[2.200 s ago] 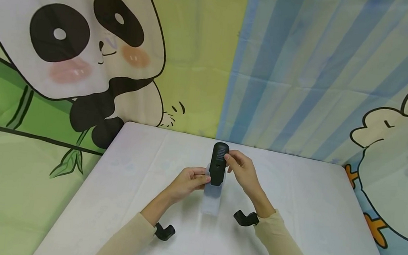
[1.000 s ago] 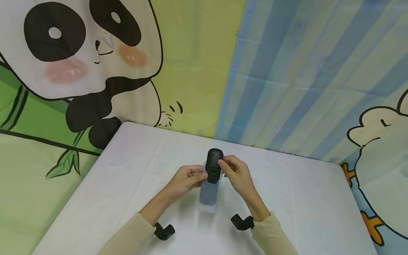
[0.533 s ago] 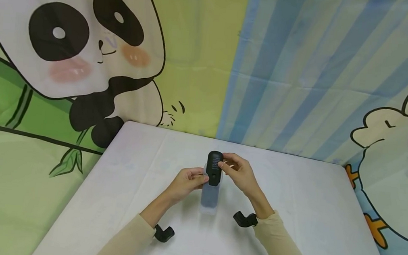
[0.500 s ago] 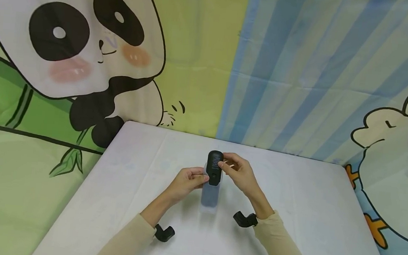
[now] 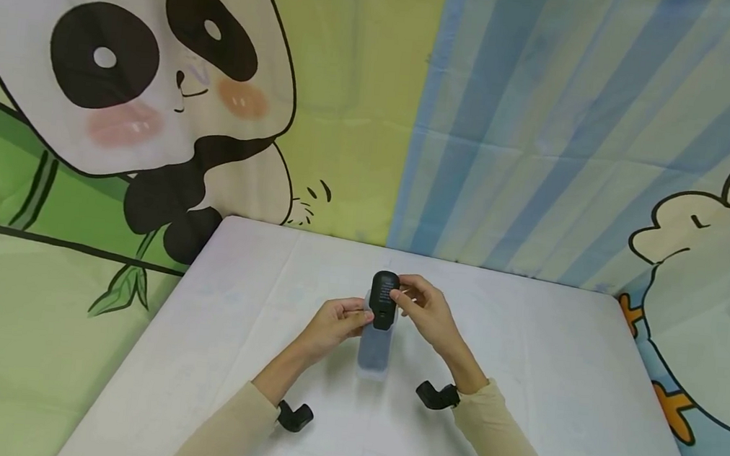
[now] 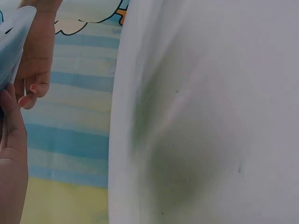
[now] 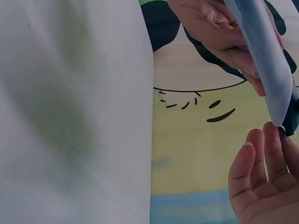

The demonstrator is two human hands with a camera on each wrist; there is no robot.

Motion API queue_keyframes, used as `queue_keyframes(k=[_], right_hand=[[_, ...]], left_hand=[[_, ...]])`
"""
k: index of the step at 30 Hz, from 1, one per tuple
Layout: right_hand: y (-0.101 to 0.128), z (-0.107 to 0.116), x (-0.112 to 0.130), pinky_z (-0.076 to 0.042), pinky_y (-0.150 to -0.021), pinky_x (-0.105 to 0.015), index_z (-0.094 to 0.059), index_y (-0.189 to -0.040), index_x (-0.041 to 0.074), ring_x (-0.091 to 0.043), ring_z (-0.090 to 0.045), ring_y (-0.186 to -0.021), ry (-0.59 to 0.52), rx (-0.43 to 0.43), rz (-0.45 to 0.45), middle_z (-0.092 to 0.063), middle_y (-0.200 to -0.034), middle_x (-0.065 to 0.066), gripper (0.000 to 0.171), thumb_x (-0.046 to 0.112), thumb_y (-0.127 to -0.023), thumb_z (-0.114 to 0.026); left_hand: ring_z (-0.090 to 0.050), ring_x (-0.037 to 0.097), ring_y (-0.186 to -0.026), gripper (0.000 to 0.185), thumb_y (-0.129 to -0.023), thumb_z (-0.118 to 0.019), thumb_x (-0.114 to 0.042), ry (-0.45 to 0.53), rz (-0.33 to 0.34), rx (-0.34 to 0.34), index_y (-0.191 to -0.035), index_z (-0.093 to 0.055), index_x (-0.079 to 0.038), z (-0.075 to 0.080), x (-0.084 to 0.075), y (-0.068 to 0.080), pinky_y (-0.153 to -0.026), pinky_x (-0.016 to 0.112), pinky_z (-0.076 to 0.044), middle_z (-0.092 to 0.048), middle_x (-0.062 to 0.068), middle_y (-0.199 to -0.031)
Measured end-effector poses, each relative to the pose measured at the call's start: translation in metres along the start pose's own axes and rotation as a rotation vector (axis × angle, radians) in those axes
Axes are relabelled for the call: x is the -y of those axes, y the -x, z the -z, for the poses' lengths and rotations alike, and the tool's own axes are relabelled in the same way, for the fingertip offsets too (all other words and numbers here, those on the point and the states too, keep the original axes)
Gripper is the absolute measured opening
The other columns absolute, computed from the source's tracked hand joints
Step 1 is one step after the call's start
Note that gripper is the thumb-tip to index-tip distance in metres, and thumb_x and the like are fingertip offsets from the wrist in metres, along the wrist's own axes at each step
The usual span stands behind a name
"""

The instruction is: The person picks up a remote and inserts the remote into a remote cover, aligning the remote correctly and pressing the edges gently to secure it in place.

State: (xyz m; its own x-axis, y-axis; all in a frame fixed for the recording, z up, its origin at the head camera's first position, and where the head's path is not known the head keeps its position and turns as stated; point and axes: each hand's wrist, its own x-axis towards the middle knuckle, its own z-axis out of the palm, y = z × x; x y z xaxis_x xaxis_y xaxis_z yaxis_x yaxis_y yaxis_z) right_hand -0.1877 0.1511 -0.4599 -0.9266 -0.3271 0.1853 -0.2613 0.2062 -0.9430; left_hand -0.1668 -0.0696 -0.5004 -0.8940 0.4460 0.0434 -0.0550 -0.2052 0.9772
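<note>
Above the middle of the table, a rounded black device [image 5: 384, 298] with rows of small pale print stands partly out of a narrow, translucent plastic case [image 5: 374, 352]. The left hand [image 5: 333, 324] grips the case from its left side, thumb at the lower edge of the device. On the other side, the right hand [image 5: 429, 313] pinches the device's upper right edge between thumb and fingers. In the right wrist view the long pale case [image 7: 264, 51] slants down, with the dark device behind it. Only a corner of the case [image 6: 16, 37] shows in the left wrist view.
A white-covered table [image 5: 518, 415] lies under both hands. Behind it hangs a printed curtain [image 5: 349, 111] with a panda and stripes. Each wrist bears a small black camera mount, seen at the left wrist [image 5: 295, 417] and right wrist [image 5: 437, 395].
Since the earliest frame, the black device and the right hand have moved slightly down, and less of the device sticks out above the left hand. The left hand has barely moved.
</note>
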Motion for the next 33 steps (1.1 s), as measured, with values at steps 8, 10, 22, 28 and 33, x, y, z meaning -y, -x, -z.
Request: queue_keyframes(k=[8, 10, 22, 28, 33], right_hand=[[0.009, -0.005, -0.008, -0.053, -0.066, -0.037, -0.062, -0.12, -0.001, -0.035, -0.06, -0.082, -0.073, -0.037, -0.142, -0.064, -0.1, -0.02, 0.038, 0.033, -0.106, -0.052], [0.012, -0.006, -0.01, -0.052, -0.063, -0.034, -0.065, -0.111, -0.003, -0.029, -0.06, -0.074, -0.088, -0.009, -0.185, -0.065, -0.093, -0.017, 0.047, 0.04, -0.106, -0.049], [0.013, -0.007, -0.012, -0.049, -0.057, -0.027, -0.069, -0.098, -0.005, -0.016, -0.057, -0.059, -0.446, 0.168, -0.38, -0.067, -0.074, -0.007, 0.065, 0.057, -0.101, -0.049], [0.011, -0.007, -0.012, -0.043, -0.058, -0.025, -0.071, -0.098, 0.001, -0.012, -0.055, -0.064, -0.469, 0.114, -0.402, -0.066, -0.079, -0.004, 0.038, 0.035, -0.104, -0.056], [0.012, -0.008, -0.012, -0.044, -0.057, -0.027, -0.067, -0.104, -0.003, -0.015, -0.053, -0.06, -0.396, 0.061, -0.33, -0.064, -0.076, -0.005, 0.03, 0.026, -0.104, -0.057]], left_hand=[[-0.063, 0.03, -0.116, 0.035, -0.102, -0.059, -0.01, -0.294, -0.169, -0.101, -0.134, -0.056, 0.005, 0.002, -0.01, 0.002, -0.098, 0.04, -0.05, -0.065, 0.02, -0.126], [-0.062, 0.032, -0.117, 0.034, -0.102, -0.059, -0.01, -0.319, -0.211, -0.115, -0.134, -0.057, 0.003, 0.002, -0.013, 0.003, -0.098, 0.041, -0.05, -0.064, 0.019, -0.128], [-0.015, 0.02, -0.15, 0.034, -0.102, -0.061, -0.019, -0.58, -0.414, -0.003, -0.136, -0.063, -0.023, 0.003, -0.011, 0.001, -0.115, 0.057, -0.022, -0.049, -0.007, -0.149], [-0.008, 0.031, -0.15, 0.03, -0.096, -0.068, -0.007, -0.649, -0.48, 0.023, -0.124, -0.071, -0.018, 0.006, -0.003, 0.0, -0.114, 0.062, -0.02, -0.031, 0.011, -0.158], [-0.021, 0.036, -0.146, 0.032, -0.094, -0.067, 0.003, -0.605, -0.482, -0.02, -0.123, -0.071, -0.009, 0.007, 0.004, 0.001, -0.111, 0.058, -0.03, -0.026, 0.018, -0.157]])
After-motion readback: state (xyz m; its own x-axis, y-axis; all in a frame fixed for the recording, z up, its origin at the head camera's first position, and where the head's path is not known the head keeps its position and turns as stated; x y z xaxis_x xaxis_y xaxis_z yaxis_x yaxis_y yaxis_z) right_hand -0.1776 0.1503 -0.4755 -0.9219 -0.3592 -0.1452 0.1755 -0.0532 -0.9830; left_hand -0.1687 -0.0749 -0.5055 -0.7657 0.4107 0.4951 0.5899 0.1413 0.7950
